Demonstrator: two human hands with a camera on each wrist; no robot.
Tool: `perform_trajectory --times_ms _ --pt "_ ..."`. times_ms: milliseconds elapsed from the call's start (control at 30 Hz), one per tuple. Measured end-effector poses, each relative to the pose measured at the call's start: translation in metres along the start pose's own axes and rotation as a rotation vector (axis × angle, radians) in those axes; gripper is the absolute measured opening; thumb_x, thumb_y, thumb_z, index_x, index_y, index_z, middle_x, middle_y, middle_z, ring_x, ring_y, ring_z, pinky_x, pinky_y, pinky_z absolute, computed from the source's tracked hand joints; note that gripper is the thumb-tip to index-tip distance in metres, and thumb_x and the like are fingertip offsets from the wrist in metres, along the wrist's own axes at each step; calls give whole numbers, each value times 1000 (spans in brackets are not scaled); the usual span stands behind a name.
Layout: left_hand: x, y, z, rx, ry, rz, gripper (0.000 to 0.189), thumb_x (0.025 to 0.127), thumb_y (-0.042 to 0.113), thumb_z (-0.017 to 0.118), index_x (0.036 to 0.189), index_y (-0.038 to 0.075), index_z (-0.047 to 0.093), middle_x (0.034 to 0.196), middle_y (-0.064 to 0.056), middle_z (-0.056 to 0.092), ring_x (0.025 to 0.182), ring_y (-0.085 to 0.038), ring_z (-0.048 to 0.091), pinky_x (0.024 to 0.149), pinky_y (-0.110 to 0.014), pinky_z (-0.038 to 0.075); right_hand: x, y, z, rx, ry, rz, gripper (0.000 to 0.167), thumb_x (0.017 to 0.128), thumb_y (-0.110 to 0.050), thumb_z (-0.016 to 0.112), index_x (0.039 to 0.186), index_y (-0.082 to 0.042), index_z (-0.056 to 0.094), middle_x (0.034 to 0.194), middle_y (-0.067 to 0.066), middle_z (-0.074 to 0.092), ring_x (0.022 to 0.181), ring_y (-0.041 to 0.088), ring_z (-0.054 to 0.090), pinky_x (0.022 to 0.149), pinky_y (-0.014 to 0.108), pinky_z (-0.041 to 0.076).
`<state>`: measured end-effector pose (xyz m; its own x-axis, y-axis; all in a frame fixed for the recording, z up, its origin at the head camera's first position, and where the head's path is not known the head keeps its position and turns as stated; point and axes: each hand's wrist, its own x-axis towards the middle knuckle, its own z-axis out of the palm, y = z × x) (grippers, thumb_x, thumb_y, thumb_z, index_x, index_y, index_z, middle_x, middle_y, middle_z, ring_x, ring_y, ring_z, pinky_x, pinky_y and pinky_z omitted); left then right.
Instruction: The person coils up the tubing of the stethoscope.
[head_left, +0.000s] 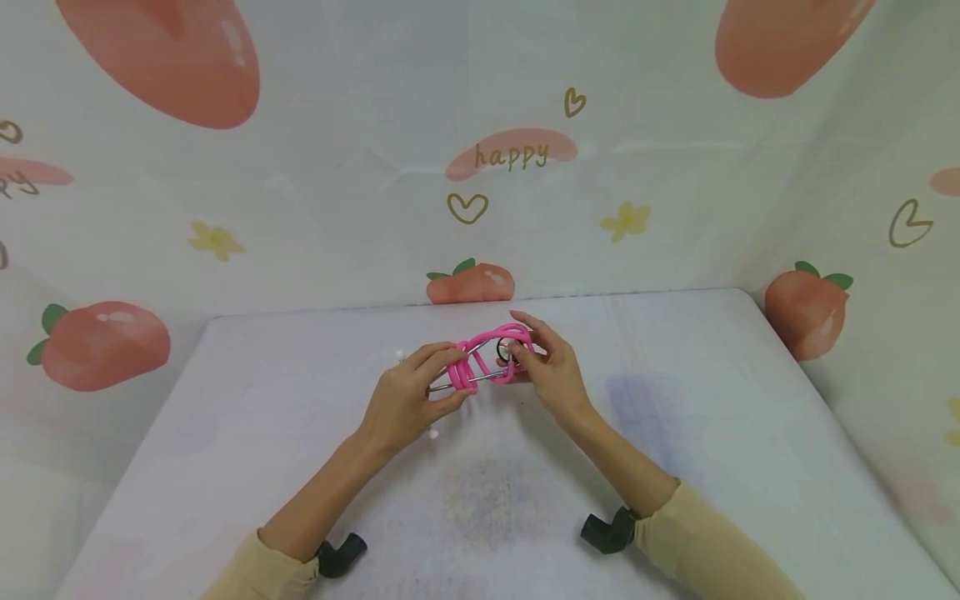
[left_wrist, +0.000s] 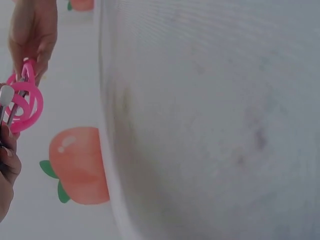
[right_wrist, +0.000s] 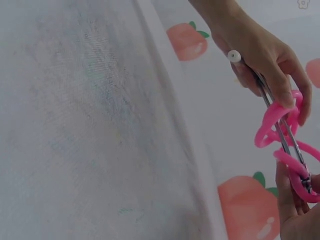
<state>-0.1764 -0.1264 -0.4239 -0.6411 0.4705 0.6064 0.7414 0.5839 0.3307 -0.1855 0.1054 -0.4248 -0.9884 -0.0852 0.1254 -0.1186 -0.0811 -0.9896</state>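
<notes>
Both hands hold one piece above the table: a slim metal frame (right_wrist: pixel 265 93) of paired rods with a thick, smooth pink cord (head_left: pixel 463 373) looped around it. My left hand (head_left: pixel 405 393) grips the rods and cord at the left end, thumb below and fingers above. White caps (head_left: pixel 432 433) tip the rods beyond that hand; one white cap (right_wrist: pixel 234 56) shows large in the right wrist view. At the other end my right hand (head_left: pixel 561 379) pinches the frame and a cord loop, close to a small dark ring (head_left: pixel 504 349). Fingers hide parts of both ends.
A white cloth-covered table (head_left: pixel 300 433) lies under the hands, its back edge against a printed curtain (head_left: pixel 337 208) with peaches and hearts. Black angled pieces (head_left: pixel 342 556) sit at both wrists, beside beige sleeves (head_left: pixel 712 542).
</notes>
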Motion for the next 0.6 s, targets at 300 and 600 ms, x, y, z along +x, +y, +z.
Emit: perform_trajectory --times_ms 300,600 --pt "-3 -2 4 -28 3 -15 56 73 20 90 122 13 64 123 -7 65 71 -16 65 55 -19 51 -3 4 -3 -1 -20 -32 29 95 -12 68 124 -8 66 113 17 65 94 48 68 73 39 60" --pt "-3 0 4 -50 -5 -16 53 76 22 88 123 13 65 124 -7 65 79 -18 67 56 -19 51 -4 7 -7 30 -41 -44 33 91 -9 72 123 -5 65 102 21 66 86 27 72 73 41 60"
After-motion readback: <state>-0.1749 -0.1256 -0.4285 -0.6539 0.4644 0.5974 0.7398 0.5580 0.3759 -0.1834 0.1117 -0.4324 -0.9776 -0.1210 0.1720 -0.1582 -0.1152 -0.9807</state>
